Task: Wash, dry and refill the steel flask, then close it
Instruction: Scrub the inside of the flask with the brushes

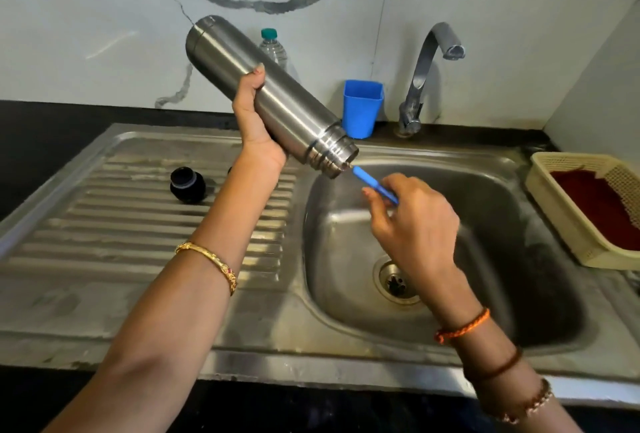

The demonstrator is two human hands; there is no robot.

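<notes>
My left hand [254, 121] grips the steel flask [277, 100] round its middle and holds it tilted above the sink, open threaded mouth pointing down and right, base up at the left. My right hand [412, 221] holds the blue handle of a bottle brush [374, 185]; the handle runs into the flask's mouth and the brush end is hidden inside. The flask's black cap [188, 185] lies on the ribbed drainboard [138, 225], apart from both hands.
The steel sink basin [519, 225] with its drain [396, 282] lies below my right hand. A tap [427, 65] stands behind it, not running. A blue plastic cup [362, 109] and a clear water bottle [273, 48] stand at the wall. A cream basket [554, 204] sits at right.
</notes>
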